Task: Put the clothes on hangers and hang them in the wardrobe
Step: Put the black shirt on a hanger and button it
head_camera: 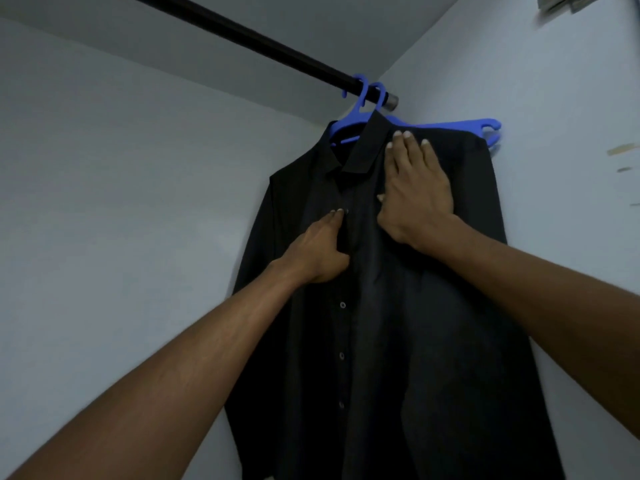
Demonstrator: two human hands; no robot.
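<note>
A black button-up shirt [398, 323] hangs on a blue plastic hanger [360, 109] hooked over the dark wardrobe rod [242, 36], close to the right wall. A second blue hanger [485, 128] shows behind the shirt's right shoulder. My right hand [415, 188] lies flat with straight fingers on the shirt's chest just below the collar. My left hand [325, 247] holds the shirt's front placket near the top buttons, with its fingers tucked behind the fabric edge.
The wardrobe's pale back wall [121, 202] spreads out to the left, and the side wall [571, 98] stands close on the right. The rod ends at a bracket [391, 100] on the right wall. Most of the rod to the left carries nothing.
</note>
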